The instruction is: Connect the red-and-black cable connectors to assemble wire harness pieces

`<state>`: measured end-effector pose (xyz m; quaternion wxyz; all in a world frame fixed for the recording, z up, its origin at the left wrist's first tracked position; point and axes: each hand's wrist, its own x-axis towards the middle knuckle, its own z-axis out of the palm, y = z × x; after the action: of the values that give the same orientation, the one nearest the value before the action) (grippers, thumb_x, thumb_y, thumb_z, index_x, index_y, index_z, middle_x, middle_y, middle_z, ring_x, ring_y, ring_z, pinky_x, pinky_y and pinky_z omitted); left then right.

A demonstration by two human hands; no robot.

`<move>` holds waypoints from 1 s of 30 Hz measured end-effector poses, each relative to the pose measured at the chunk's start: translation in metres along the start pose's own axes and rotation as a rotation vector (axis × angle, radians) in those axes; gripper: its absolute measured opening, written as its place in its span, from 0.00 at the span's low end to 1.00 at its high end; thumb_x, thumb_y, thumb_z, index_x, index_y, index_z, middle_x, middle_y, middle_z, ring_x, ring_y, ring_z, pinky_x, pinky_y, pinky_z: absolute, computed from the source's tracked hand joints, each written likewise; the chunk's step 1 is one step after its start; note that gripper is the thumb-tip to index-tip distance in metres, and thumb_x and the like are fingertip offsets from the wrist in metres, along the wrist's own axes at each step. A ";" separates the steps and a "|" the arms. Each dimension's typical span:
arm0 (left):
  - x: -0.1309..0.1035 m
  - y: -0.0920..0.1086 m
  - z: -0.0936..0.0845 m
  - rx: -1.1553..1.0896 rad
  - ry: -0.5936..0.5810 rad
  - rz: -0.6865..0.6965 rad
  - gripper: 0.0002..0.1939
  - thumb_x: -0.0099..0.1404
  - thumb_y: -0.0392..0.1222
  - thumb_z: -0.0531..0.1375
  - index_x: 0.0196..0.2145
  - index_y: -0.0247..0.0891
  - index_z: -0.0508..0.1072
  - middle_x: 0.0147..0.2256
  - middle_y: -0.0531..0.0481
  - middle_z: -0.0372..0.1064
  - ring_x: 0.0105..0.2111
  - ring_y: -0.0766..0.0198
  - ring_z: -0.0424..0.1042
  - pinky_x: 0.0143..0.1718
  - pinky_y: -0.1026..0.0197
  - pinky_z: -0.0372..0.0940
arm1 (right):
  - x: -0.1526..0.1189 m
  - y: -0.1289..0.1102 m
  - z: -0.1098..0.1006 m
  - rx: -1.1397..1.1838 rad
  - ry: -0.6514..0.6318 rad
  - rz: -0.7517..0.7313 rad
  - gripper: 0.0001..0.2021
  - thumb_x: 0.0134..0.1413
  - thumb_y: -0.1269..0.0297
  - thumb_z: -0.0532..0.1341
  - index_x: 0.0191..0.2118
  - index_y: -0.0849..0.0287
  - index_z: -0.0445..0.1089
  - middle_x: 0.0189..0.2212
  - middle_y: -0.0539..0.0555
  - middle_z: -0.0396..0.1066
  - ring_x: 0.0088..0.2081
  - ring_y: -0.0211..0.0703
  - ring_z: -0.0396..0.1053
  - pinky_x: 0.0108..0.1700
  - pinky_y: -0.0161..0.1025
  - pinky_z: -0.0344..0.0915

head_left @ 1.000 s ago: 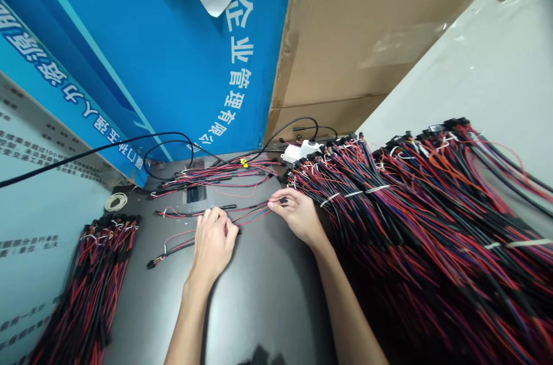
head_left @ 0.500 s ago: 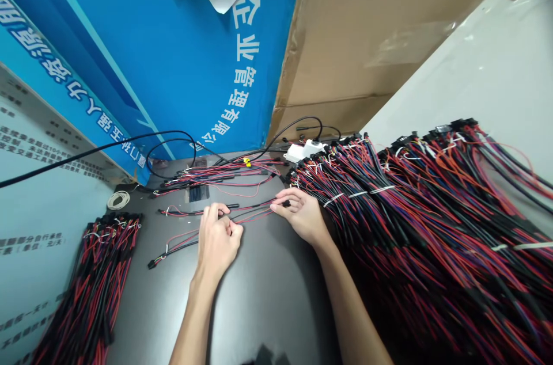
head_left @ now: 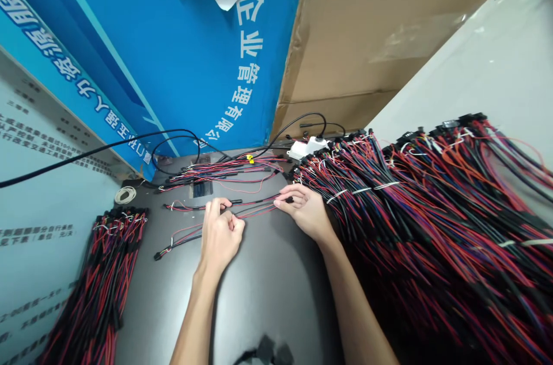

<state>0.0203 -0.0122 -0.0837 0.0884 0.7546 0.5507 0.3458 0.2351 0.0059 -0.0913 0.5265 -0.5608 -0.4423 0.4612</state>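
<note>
A wire harness (head_left: 181, 242) of thin red and black wires runs across the grey table, its black connector lying at the left end. My left hand (head_left: 222, 232) is closed around its middle, fingers curled over the wires. At the other end, my right hand (head_left: 302, 209) pinches the wires near a small black connector (head_left: 289, 200). Red and dark strands stretch between both hands. Just behind, a second harness (head_left: 185, 207) with a black sleeve lies partly hidden by my left hand.
A large heap of bundled harnesses (head_left: 415, 198) fills the right side. Another bundle (head_left: 108, 273) lies at left, beside a white coil (head_left: 125, 195). Loose wires (head_left: 224, 169) and a white adapter (head_left: 307, 148) lie at the back, before a blue panel (head_left: 207, 65) and cardboard (head_left: 337, 37).
The view has shifted slightly, so the scene sits a little to the right. Both hands keep nearly the same pose on the wires.
</note>
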 end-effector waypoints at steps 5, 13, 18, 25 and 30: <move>0.000 -0.001 -0.001 0.019 0.023 0.014 0.16 0.57 0.29 0.54 0.17 0.35 0.53 0.42 0.44 0.65 0.42 0.56 0.60 0.43 0.53 0.61 | -0.001 0.001 0.000 0.002 -0.010 -0.003 0.22 0.33 0.56 0.73 0.35 0.62 0.69 0.31 0.59 0.75 0.35 0.47 0.75 0.39 0.40 0.71; -0.001 -0.002 -0.004 0.002 0.030 0.011 0.16 0.59 0.29 0.54 0.17 0.35 0.54 0.42 0.44 0.66 0.43 0.56 0.60 0.43 0.53 0.61 | -0.001 -0.001 0.000 0.021 -0.011 0.003 0.22 0.32 0.57 0.73 0.34 0.62 0.69 0.31 0.59 0.75 0.35 0.47 0.75 0.39 0.42 0.71; -0.001 -0.003 -0.005 0.004 0.025 0.008 0.16 0.60 0.30 0.54 0.17 0.35 0.57 0.42 0.44 0.66 0.43 0.56 0.61 0.43 0.52 0.62 | 0.000 0.001 -0.001 0.027 -0.021 -0.002 0.22 0.32 0.57 0.74 0.34 0.62 0.70 0.31 0.59 0.75 0.35 0.47 0.75 0.41 0.42 0.71; -0.001 -0.003 -0.007 0.051 0.061 0.018 0.16 0.61 0.30 0.54 0.17 0.34 0.60 0.43 0.43 0.66 0.46 0.54 0.60 0.46 0.51 0.62 | 0.000 0.000 -0.001 0.036 -0.015 0.000 0.22 0.32 0.57 0.74 0.34 0.62 0.69 0.31 0.59 0.75 0.35 0.46 0.75 0.40 0.41 0.71; -0.001 -0.003 -0.008 0.077 0.077 0.027 0.16 0.61 0.30 0.54 0.17 0.34 0.60 0.43 0.42 0.66 0.46 0.53 0.60 0.46 0.50 0.62 | 0.000 -0.002 0.000 0.047 0.000 0.007 0.22 0.31 0.56 0.74 0.33 0.62 0.69 0.30 0.58 0.75 0.35 0.47 0.75 0.40 0.42 0.71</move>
<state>0.0133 -0.0144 -0.0799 0.0333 0.7509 0.5565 0.3540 0.2351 0.0056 -0.0897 0.5379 -0.5497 -0.4295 0.4734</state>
